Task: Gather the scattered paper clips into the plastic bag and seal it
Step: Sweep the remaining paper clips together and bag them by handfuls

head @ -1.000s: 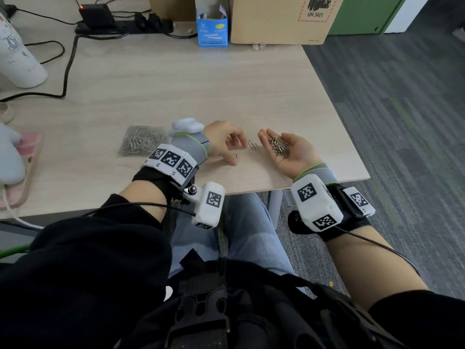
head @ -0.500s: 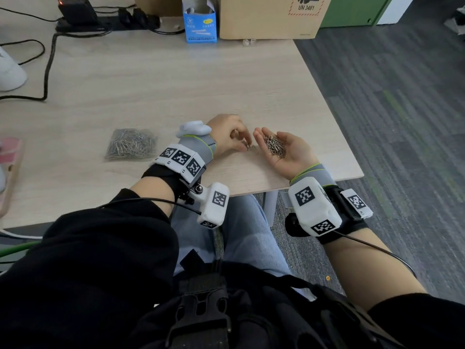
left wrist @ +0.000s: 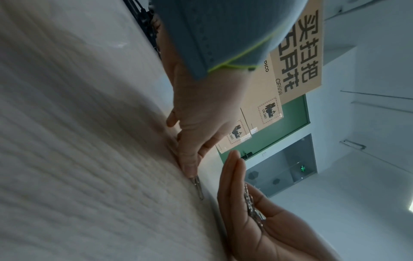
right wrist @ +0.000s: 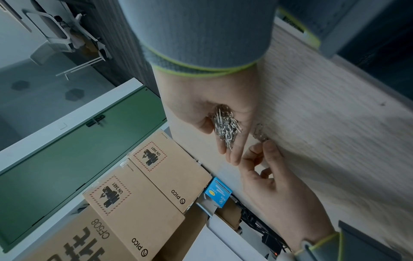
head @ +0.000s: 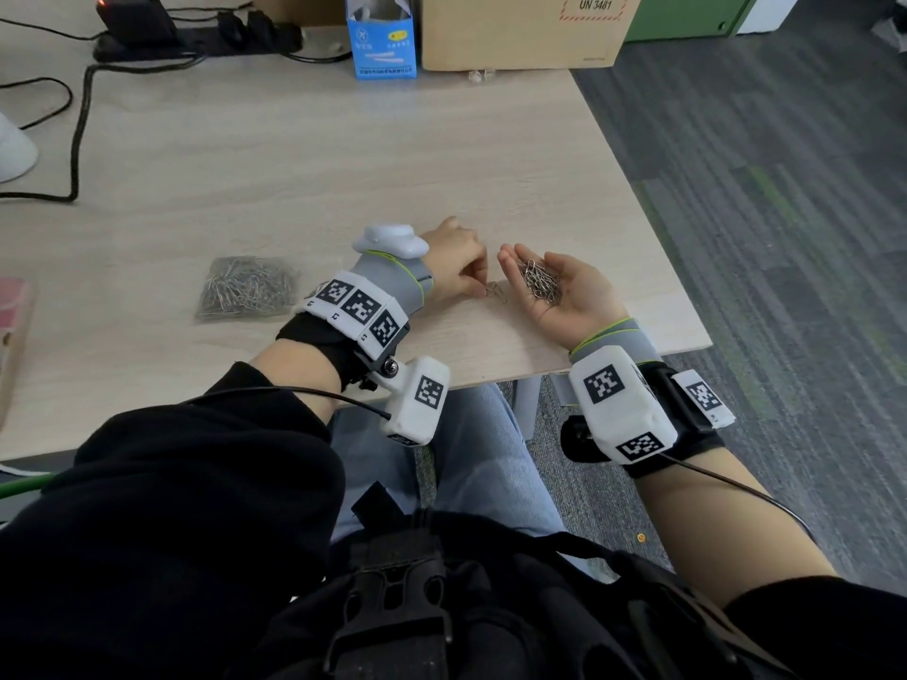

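A clear plastic bag (head: 248,287) stuffed with paper clips lies on the wooden table (head: 294,154), left of my left wrist. My right hand (head: 564,292) rests palm up near the table's front edge, fingers straight, cradling a pile of paper clips (head: 540,282) (right wrist: 225,127). A couple of loose clips (head: 495,291) (right wrist: 260,132) (left wrist: 197,183) lie flat on the table between the hands. My left hand (head: 459,267) is palm down beside them. One fingertip (left wrist: 190,167) presses on the end of a loose clip while the other fingers are curled under.
Cardboard boxes (head: 520,27) and a small blue box (head: 383,41) stand along the table's back edge. A power strip with black cables (head: 147,36) lies back left. The table's right edge (head: 638,198) drops to grey carpet close beside my right hand.
My left hand has moved right from the bare table onto the loose clips, its fingertip now on them. The right hand has stayed palm up with its pile.
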The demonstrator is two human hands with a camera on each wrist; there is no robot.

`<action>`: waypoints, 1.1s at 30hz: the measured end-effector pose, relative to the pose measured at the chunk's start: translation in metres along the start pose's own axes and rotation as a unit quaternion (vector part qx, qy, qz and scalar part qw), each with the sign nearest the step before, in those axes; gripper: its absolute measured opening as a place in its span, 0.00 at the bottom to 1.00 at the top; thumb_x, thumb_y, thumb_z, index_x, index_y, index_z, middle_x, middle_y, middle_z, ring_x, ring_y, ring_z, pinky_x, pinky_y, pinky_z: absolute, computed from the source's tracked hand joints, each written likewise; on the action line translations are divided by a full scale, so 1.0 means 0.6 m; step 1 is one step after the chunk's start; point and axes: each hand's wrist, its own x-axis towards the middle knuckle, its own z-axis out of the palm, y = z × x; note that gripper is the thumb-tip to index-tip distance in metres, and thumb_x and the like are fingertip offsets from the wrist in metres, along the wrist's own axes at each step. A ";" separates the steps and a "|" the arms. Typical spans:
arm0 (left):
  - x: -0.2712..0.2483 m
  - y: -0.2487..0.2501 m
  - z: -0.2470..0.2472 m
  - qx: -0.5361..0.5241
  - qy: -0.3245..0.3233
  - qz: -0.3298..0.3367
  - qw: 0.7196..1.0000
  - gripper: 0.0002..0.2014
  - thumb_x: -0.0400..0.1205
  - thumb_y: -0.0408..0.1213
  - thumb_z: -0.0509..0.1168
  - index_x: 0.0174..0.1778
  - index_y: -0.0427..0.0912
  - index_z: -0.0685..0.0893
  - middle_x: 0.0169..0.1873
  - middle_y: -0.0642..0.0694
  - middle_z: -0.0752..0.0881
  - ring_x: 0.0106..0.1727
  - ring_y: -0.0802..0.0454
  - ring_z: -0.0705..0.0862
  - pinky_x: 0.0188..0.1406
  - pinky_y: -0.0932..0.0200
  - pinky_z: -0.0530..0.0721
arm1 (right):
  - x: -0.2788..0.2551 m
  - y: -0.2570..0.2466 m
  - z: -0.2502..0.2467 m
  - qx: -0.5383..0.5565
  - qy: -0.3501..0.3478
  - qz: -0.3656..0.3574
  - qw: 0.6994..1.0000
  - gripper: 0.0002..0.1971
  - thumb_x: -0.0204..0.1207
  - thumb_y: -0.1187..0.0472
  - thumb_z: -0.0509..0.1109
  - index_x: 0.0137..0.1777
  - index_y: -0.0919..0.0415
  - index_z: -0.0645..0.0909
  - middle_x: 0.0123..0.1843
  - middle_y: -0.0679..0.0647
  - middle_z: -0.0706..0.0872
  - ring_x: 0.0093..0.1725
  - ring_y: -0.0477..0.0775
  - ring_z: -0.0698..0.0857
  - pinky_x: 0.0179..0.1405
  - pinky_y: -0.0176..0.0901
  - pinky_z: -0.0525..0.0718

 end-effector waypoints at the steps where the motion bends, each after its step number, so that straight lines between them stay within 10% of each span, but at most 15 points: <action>1: -0.001 0.000 0.001 0.001 -0.003 0.000 1.000 0.10 0.76 0.42 0.69 0.46 0.39 0.85 0.50 0.41 0.84 0.63 0.43 0.71 0.59 0.49 0.75 | 0.000 -0.001 -0.001 -0.003 0.001 -0.002 1.000 0.30 0.85 0.66 0.50 0.30 0.84 0.84 0.36 0.76 0.87 0.31 0.73 0.88 0.40 0.54 0.87; 5: -0.004 -0.003 -0.011 -0.068 0.003 0.006 0.998 0.09 0.75 0.43 0.68 0.42 0.41 0.85 0.44 0.41 0.87 0.48 0.50 0.73 0.56 0.53 0.77 | -0.003 -0.002 -0.002 -0.006 0.008 -0.005 1.000 0.28 0.85 0.66 0.50 0.34 0.84 0.83 0.37 0.76 0.87 0.32 0.73 0.88 0.37 0.56 0.88; 9: -0.002 0.014 -0.041 -0.138 0.021 0.040 0.989 0.09 0.78 0.36 0.67 0.49 0.33 0.86 0.40 0.40 0.84 0.39 0.51 0.76 0.31 0.71 0.70 | -0.003 0.002 -0.002 -0.027 0.018 -0.002 0.999 0.23 0.85 0.64 0.50 0.40 0.80 0.81 0.36 0.74 0.87 0.30 0.71 0.88 0.35 0.55 0.88; 17: 0.016 0.058 -0.029 -0.133 0.042 0.076 0.987 0.11 0.71 0.40 0.75 0.45 0.38 0.87 0.29 0.51 0.79 0.33 0.54 0.75 0.34 0.67 0.71 | -0.006 0.013 0.004 -0.094 0.011 0.012 0.995 0.18 0.85 0.66 0.50 0.44 0.73 0.80 0.34 0.65 0.88 0.30 0.60 0.90 0.33 0.47 0.89; 22: 0.015 0.033 -0.025 -0.211 0.141 0.030 0.967 0.08 0.78 0.34 0.67 0.50 0.36 0.85 0.39 0.46 0.81 0.35 0.53 0.75 0.34 0.68 0.70 | -0.010 -0.009 -0.004 -0.011 0.023 -0.003 1.000 0.20 0.86 0.65 0.49 0.44 0.80 0.77 0.34 0.76 0.86 0.29 0.72 0.88 0.32 0.54 0.88; 33: 0.000 0.021 0.007 -0.118 0.014 -0.025 0.993 0.07 0.73 0.38 0.72 0.42 0.38 0.86 0.39 0.45 0.84 0.40 0.50 0.79 0.41 0.59 0.73 | -0.010 -0.013 -0.011 -0.008 0.028 -0.017 0.999 0.20 0.85 0.65 0.49 0.45 0.80 0.78 0.37 0.76 0.86 0.31 0.72 0.88 0.38 0.55 0.87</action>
